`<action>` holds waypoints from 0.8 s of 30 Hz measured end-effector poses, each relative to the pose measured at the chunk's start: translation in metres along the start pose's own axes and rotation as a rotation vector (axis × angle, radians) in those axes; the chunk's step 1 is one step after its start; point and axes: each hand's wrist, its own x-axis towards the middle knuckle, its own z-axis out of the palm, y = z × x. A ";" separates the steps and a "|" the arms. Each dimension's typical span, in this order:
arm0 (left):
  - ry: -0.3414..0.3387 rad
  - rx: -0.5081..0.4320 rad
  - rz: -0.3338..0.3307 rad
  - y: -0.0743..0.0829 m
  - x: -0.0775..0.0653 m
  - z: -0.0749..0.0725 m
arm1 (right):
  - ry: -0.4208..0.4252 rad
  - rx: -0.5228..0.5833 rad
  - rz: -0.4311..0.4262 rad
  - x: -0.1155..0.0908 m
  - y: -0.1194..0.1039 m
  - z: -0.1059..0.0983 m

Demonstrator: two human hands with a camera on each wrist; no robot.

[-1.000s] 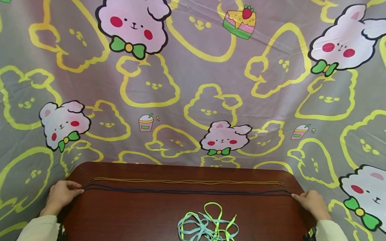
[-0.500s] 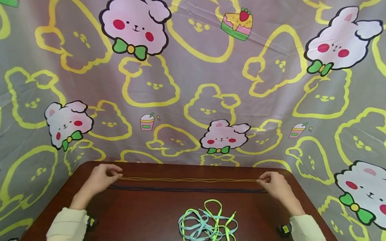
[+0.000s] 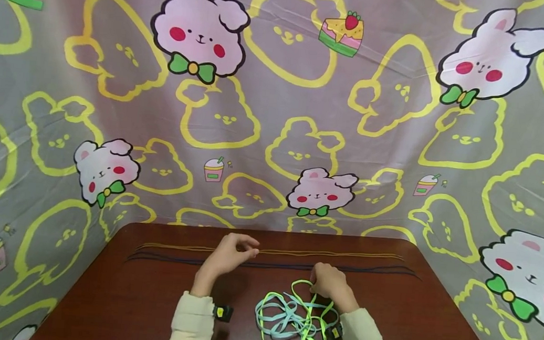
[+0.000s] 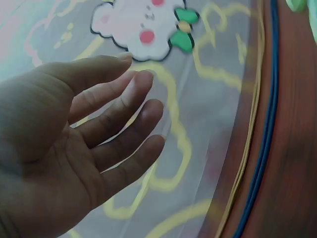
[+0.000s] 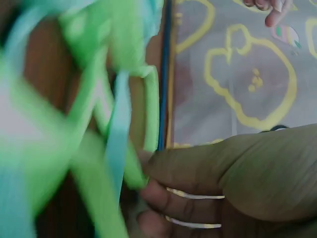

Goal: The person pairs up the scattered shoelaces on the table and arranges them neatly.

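My right hand (image 3: 332,286) is at the far side of a loose tangle of flat laces; in the right wrist view its thumb and fingertips pinch a bright green shoelace (image 5: 151,109). Mixed in with it is a light blue shoelace (image 3: 281,337). My left hand (image 3: 226,256) hovers over the far part of the table, holding nothing, its fingers loosely bent and apart in the left wrist view. Behind the tangle, a dark blue lace (image 4: 272,99) lies stretched out, doubled, across the table. Parallel to it, farther back, runs a doubled mustard-yellow lace (image 3: 323,254).
The brown table (image 3: 115,306) has rounded far corners. A grey cloth (image 3: 383,209) printed with cartoon rabbits hangs behind it and at both sides. A small black device (image 3: 222,313) sits at my left wrist.
Both hands have left the ends of the stretched laces and moved inward. The right hand has come to the tangle and taken hold of the green shoelace. The dark blue lace now lies released.
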 end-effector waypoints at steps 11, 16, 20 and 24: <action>-0.057 -0.065 0.033 0.014 0.010 0.044 | -0.082 0.094 -0.026 -0.008 -0.016 -0.008; -0.111 -0.046 0.038 0.025 0.011 0.052 | -0.029 0.146 -0.088 -0.026 -0.036 -0.031; -0.198 -0.061 0.045 0.040 0.011 0.057 | 0.066 0.197 -0.186 -0.041 -0.050 -0.049; -0.281 -0.089 0.064 0.054 0.010 0.058 | 0.152 0.226 -0.236 -0.053 -0.059 -0.061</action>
